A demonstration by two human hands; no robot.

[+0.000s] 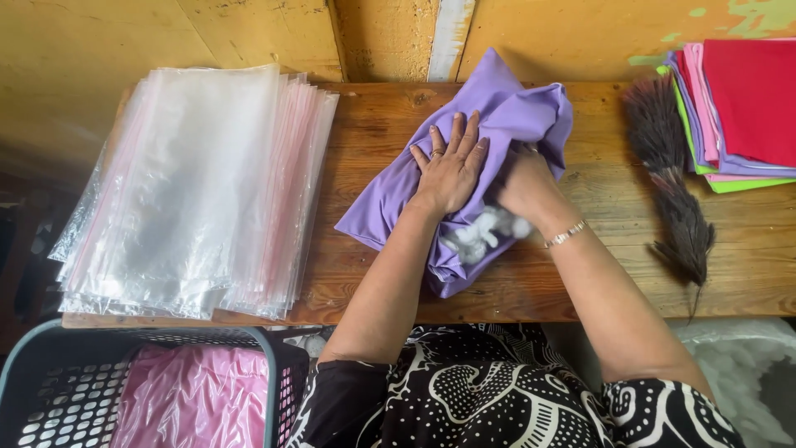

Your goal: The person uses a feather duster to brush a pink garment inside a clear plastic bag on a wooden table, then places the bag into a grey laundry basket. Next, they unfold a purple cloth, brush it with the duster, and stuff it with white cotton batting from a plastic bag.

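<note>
- The left hand (pixel 450 168) lies flat and unclenched, fingers spread, palm down on a purple fabric cover (pixel 497 124); a ring shows on one finger.
- The right hand (pixel 524 189) sits just beside the left hand, touching it, and is pushed into the open end of the purple fabric cover; its fingers are hidden by the cloth, so I cannot tell whether it is clenched or loose.
- A thin bracelet (pixel 566 235) circles the right wrist.
- White stuffing (pixel 485 234) bulges out of the cover's opening, just below both hands and between the two wrists.
- The cover lies crumpled on the wooden counter (pixel 597 282), under both hands, its far corner reaching the yellow wall (pixel 580 29).
- Well to the left of the left hand, a thick stack of clear plastic bags (pixel 199 191) rests on the counter.
- To the right of the right hand lies a dark feather duster (pixel 673 187), apart from it.
- Beyond the duster, farther right, sits a stack of folded cloths (pixel 742 108) in red, pink, purple and green.
- Below the counter's near edge, to the lower left of the left hand, a plastic basket (pixel 274 390) holds something pink in clear wrap.
</note>
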